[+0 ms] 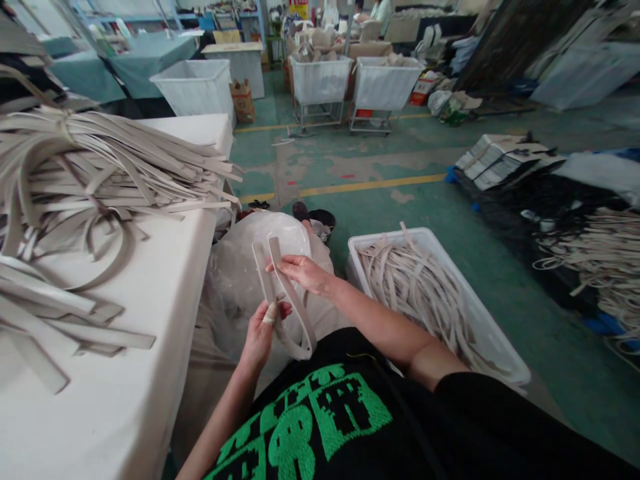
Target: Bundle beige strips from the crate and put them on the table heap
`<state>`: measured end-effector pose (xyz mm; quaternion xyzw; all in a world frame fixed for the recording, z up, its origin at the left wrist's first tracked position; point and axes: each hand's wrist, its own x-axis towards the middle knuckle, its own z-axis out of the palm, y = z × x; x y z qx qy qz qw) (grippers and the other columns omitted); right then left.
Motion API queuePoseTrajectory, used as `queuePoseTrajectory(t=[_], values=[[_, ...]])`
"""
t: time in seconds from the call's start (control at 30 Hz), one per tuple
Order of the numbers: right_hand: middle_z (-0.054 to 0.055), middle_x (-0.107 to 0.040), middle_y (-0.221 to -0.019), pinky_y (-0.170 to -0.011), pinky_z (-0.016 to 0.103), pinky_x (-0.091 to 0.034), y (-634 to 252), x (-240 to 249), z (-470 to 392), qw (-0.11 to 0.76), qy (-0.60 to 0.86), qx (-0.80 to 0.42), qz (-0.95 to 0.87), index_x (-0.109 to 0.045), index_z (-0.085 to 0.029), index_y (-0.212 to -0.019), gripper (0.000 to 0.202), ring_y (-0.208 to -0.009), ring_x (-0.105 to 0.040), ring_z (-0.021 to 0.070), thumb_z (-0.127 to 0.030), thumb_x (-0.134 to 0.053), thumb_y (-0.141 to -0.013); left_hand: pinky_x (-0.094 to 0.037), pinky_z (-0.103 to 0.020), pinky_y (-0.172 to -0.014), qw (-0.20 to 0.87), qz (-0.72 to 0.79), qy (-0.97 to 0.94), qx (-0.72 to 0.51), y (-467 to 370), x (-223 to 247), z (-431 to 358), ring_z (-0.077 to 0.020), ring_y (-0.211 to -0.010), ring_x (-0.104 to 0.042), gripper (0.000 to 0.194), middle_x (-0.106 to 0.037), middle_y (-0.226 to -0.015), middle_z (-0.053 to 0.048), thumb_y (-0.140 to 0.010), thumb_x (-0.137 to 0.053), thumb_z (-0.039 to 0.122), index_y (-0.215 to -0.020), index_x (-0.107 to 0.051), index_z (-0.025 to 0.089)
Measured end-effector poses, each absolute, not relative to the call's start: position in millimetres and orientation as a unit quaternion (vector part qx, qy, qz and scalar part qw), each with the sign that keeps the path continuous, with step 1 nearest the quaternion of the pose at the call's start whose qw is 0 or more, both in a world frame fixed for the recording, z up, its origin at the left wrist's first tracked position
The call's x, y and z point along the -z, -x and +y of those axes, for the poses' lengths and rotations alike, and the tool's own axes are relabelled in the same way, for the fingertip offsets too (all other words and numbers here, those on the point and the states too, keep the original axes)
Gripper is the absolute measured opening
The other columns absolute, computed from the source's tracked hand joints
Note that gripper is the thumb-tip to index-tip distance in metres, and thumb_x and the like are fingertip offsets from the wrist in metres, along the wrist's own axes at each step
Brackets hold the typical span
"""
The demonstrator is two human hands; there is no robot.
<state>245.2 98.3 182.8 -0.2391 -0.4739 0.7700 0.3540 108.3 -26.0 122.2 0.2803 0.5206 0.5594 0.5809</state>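
A pale beige flat strap (303,319) hangs in a loop between my two hands, both of its ends pointing up and away from me. My left hand (261,333) pinches one length of it, with a light wrap on the thumb. Higher up and to the right, my right hand (303,272) is closed on the other length near its end. Below the hands lies clear plastic sheeting (235,267). On the white table (175,287) to my left is a big tied bundle of similar straps (125,160), with loose cut strips (115,333) nearer me.
A white bin (480,320) full of loose straps (415,287) stands close on my right. Stacked strap bundles (605,247) sit on a pallet at far right. White wheeled tubs (320,80) stand across the green floor (400,153), with people farther back.
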Motion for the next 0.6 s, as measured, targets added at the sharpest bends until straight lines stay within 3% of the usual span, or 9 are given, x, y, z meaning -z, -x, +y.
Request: queuePoseTrajectory(t=[0.17,0.33,0.47,0.53,0.6], values=[[0.005,-0.076,-0.097,-0.093,0.028,-0.047,-227.9,-182.1,95.0,0.398,0.21,-0.801,-0.396,-0.079,-0.019,-0.089,0.041,-0.093,-0.066,0.0157,-0.053,-0.085,-0.068,-0.056,-0.037,-0.087,0.586,0.53,-0.305,-0.531,-110.5,-122.4,-31.8,-0.0214,-0.082,-0.072,0.048,-0.077,-0.089,-0.009,-0.077,-0.074,0.057,-0.097,-0.074,0.014],[0.005,-0.076,-0.088,-0.082,0.024,-0.048,-228.1,-182.0,81.0,0.387,0.235,-0.791,-0.412,-0.079,-0.016,-0.087,0.04,-0.084,-0.065,0.0133,-0.052,-0.084,-0.069,-0.057,-0.034,-0.08,0.578,0.534,-0.324,-0.525,-115.5,-131.2,-32.1,-0.0201,-0.074,-0.069,0.044,-0.073,-0.078,-0.005,-0.075,-0.076,0.056,-0.09,-0.075,0.015],[0.002,-0.071,-0.072,-0.059,0.021,-0.046,-233.1,-177.3,67.4,0.327,0.236,-0.801,-0.443,-0.079,-0.016,-0.09,0.044,-0.06,-0.058,0.0096,-0.056,-0.08,-0.073,-0.055,-0.031,-0.074,0.584,0.523,-0.314,-0.536,-117.0,-131.2,-31.6,-0.0164,-0.067,-0.065,0.039,-0.07,-0.073,-0.001,-0.078,-0.074,0.054,-0.09,-0.074,0.017],[0.001,-0.069,-0.07,-0.054,0.022,-0.045,-236.2,-176.2,63.2,0.306,0.239,-0.801,-0.456,-0.078,-0.016,-0.096,0.047,-0.055,-0.057,0.01,-0.058,-0.077,-0.075,-0.055,-0.031,-0.077,0.573,0.519,-0.282,-0.568,-114.8,-131.1,-31.4,-0.0169,-0.074,-0.067,0.037,-0.073,-0.085,-0.002,-0.077,-0.076,0.049,-0.1,-0.073,0.02],[0.003,-0.071,-0.074,-0.063,0.026,-0.05,-239.0,-177.6,62.0,0.323,0.232,-0.785,-0.474,-0.078,-0.016,-0.095,0.048,-0.063,-0.063,0.0135,-0.059,-0.076,-0.076,-0.054,-0.033,-0.085,0.547,0.506,-0.265,-0.612,-109.8,-133.9,-30.4,-0.0208,-0.097,-0.069,0.042,-0.072,-0.114,-0.004,-0.077,-0.076,0.043,-0.115,-0.07,0.025]])
